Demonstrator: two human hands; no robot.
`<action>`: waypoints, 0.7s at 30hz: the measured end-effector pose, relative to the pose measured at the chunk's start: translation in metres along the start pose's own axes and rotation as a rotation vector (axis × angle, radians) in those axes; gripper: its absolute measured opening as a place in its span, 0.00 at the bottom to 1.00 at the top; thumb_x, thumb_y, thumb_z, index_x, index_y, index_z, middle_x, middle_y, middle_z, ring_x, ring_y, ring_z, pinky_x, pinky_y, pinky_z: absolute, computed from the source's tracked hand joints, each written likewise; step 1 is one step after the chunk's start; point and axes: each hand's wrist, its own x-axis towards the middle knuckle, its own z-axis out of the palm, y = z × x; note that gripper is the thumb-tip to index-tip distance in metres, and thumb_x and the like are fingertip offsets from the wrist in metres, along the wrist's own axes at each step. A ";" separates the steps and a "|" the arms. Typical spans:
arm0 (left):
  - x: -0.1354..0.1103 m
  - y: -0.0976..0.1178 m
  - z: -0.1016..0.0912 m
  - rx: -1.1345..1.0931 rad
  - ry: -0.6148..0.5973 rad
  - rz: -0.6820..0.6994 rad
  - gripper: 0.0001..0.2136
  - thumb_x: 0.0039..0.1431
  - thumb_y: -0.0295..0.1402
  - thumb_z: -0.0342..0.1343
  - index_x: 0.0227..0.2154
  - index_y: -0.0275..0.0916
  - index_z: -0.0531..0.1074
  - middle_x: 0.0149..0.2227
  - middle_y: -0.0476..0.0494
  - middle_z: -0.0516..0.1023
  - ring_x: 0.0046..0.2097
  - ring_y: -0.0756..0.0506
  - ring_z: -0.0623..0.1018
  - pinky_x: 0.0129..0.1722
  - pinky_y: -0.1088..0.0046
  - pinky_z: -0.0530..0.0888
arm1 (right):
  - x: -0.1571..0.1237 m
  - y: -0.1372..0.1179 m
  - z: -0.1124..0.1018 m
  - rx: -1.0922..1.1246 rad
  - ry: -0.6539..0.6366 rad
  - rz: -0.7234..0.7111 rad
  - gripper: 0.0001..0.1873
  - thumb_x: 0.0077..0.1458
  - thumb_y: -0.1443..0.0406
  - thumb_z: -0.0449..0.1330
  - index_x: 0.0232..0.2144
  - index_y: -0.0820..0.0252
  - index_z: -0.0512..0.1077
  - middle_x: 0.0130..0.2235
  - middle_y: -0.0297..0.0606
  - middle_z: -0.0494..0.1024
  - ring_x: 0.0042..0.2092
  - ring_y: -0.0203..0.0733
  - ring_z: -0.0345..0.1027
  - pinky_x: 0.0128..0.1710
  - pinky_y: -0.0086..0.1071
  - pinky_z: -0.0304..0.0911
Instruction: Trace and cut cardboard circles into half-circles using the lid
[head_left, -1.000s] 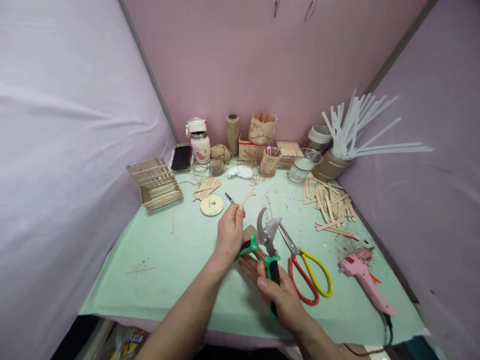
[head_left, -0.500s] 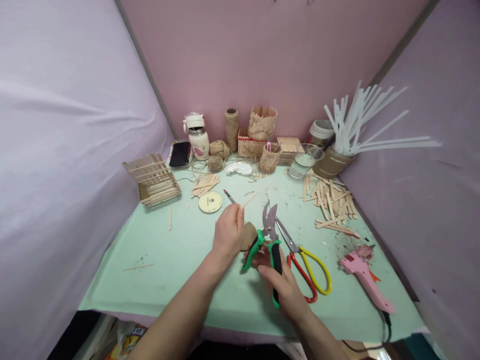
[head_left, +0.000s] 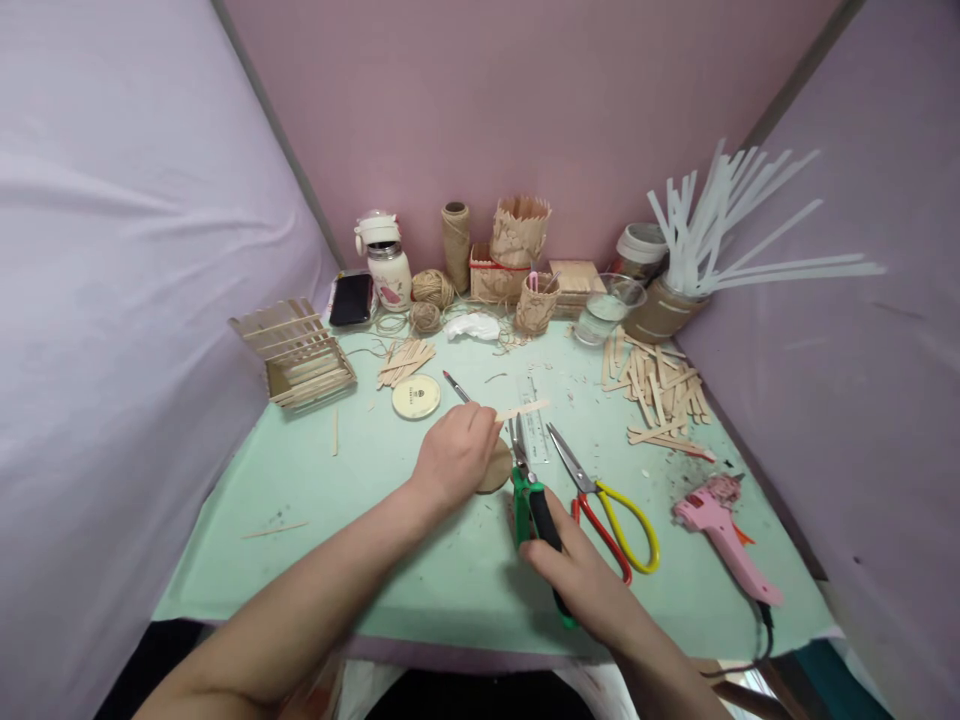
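Observation:
My left hand (head_left: 452, 455) pinches a thin wooden craft stick (head_left: 523, 409) that points to the right, just above the table. My right hand (head_left: 583, 575) is wrapped round the green and black handles of pruning shears (head_left: 531, 500). The shears' blades are squeezed together and meet the stick near my left fingertips. A round brown cardboard disc (head_left: 495, 467) lies partly hidden under my left hand. A clear ruler (head_left: 535, 428) lies just beyond the blades.
Red and yellow scissors (head_left: 609, 500) and a pink glue gun (head_left: 724, 538) lie to the right. A heap of craft sticks (head_left: 660, 390) lies at the back right. A stick-built box (head_left: 296, 352) stands on the left. Twine, jars, a phone and a cup line the back wall.
The shears went from wide open and raised to shut and lowered toward the table. My left hand dropped and turned the stick from pointing up to lying level across the blades.

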 end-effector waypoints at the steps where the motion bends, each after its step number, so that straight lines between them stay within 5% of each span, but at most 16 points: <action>1: 0.000 0.000 -0.001 0.012 -0.010 0.018 0.17 0.71 0.34 0.36 0.29 0.39 0.66 0.29 0.44 0.70 0.32 0.44 0.70 0.32 0.69 0.63 | 0.000 -0.001 0.000 -0.002 -0.002 0.001 0.33 0.47 0.65 0.52 0.59 0.56 0.62 0.41 0.37 0.71 0.49 0.49 0.63 0.53 0.41 0.58; 9: 0.001 0.003 -0.006 0.015 -0.091 0.047 0.17 0.71 0.34 0.37 0.31 0.38 0.67 0.30 0.43 0.71 0.32 0.44 0.70 0.32 0.68 0.64 | 0.002 -0.009 0.001 -0.015 -0.008 0.037 0.34 0.48 0.65 0.51 0.60 0.56 0.60 0.53 0.40 0.69 0.53 0.50 0.61 0.55 0.42 0.56; 21: 0.003 0.004 -0.008 0.046 -0.134 0.124 0.14 0.69 0.30 0.40 0.30 0.38 0.68 0.29 0.43 0.72 0.32 0.43 0.71 0.32 0.67 0.67 | 0.000 -0.007 0.001 -0.034 -0.031 0.038 0.35 0.48 0.65 0.51 0.61 0.57 0.58 0.54 0.39 0.68 0.55 0.49 0.60 0.56 0.41 0.54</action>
